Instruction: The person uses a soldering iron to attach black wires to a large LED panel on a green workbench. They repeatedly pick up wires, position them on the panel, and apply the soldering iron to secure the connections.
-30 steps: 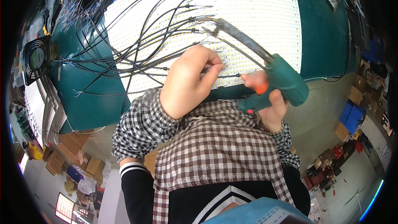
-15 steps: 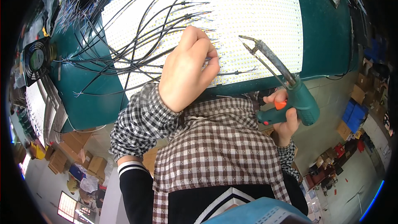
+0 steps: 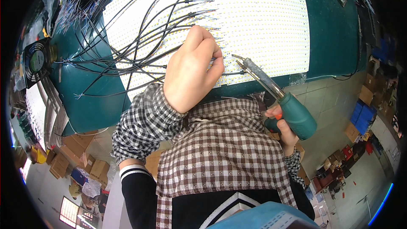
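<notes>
My left hand (image 3: 191, 72) rests over the white LED panel (image 3: 267, 25), thumb and fingers pinched on a thin wire mostly hidden under them. My right hand (image 3: 289, 135) grips a green pistol-shaped soldering gun (image 3: 300, 116) by its handle, near the orange trigger. Its dark metal barrel slants up and left, bringing the tip over the panel just right of my left fingertips. Several black cables (image 3: 148, 38) cross the panel's left part, their stripped thin wires lying in a column near its middle.
A green tabletop (image 3: 91, 110) lies under the panel. At the left are a small black fan (image 3: 37, 61), a stack of panels (image 3: 46, 110) and a heap of loose wires (image 3: 87, 0). Cardboard boxes (image 3: 99, 170) stand on the floor.
The soldering gun has moved left and slightly down in my right hand, so its tip is closer to my left fingers. My left hand has stayed almost still.
</notes>
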`<state>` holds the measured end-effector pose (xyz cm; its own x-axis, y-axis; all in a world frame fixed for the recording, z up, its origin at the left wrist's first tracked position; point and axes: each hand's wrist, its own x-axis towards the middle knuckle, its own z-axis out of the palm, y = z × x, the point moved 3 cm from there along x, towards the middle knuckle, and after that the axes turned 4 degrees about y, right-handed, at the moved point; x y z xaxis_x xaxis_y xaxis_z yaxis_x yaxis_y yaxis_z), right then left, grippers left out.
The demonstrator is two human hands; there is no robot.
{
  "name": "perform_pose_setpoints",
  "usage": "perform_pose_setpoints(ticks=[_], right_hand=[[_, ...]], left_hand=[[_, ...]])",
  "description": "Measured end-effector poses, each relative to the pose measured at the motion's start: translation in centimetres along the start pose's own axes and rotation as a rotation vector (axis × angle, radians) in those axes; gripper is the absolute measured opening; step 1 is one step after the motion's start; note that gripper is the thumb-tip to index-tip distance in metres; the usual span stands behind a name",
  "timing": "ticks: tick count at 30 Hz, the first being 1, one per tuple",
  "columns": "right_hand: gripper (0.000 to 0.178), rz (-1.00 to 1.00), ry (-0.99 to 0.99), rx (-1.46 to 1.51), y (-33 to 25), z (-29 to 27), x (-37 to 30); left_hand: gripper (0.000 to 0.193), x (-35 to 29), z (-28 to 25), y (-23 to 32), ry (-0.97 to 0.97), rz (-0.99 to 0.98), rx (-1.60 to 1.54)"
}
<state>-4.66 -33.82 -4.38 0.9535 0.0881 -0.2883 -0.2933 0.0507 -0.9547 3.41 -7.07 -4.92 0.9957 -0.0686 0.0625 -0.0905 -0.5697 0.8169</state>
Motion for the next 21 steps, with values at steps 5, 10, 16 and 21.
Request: perform_pose_setpoints(ticks=[5,10,16,21], right_hand=[[0.063,-0.097,-0.055,-0.177,0.14,-0.37,0.25],[0.071,-0.065,-0.058,-0.204,0.85,-1.07,-0.4],[0.074,-0.034,-0.029,-0.185,0.98,-0.74,-0.35],[0.074,-0.028,-0.06,-0.222,0.68,-0.67,-0.08]], left_hand=[[0.012,0.02,-0.04,-0.08,0.013,0.02,-0.005],[0.012,0.01,-0.09,0.03,0.014,0.01,-0.012],[0.012,0.0,-0.11,-0.04,0.01,0.013,-0.012],[0.012,0.0,-0.11,-0.12,0.016,0.024,-0.011]])
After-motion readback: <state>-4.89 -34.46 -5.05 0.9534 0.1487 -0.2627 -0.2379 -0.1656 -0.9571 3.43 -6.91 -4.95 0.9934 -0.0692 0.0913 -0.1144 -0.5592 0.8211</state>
